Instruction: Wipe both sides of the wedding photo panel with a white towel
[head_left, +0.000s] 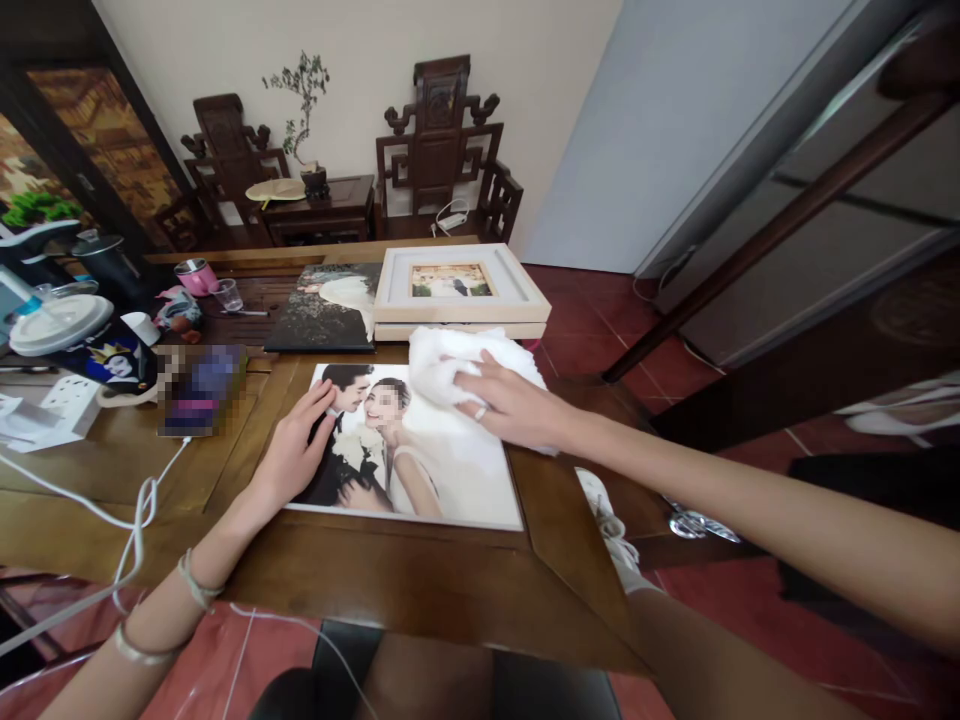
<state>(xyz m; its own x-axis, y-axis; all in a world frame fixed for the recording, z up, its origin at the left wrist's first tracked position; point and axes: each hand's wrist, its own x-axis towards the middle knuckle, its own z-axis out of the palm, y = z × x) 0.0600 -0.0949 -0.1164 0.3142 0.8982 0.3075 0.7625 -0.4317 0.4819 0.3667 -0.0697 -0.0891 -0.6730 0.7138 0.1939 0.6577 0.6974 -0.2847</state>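
Note:
A wedding photo panel (pixel 472 480) with a white edge lies flat on the wooden table (pixel 360 570). My left hand (pixel 296 440) rests on the panel's left side, fingers stretched out and holding nothing. In my right hand (pixel 499 395) is a bunched white cloth (pixel 442 360), pressed on the upper right corner of the photo and partly covering it. The fingers curl over the cloth, and a ring shows on one of them. Just behind the panel sit stacked pale wooden picture frames (pixel 390 285) and a dark photo panel (pixel 315 310).
Left on the table are a phone (pixel 202 390) with a white cable (pixel 139 520), a dark lidded cup (pixel 112 350), a white tissue box (pixel 64 415), a pink mug (pixel 196 277) and a small clear cup (pixel 228 295). Carved chairs (pixel 442 130) stand behind.

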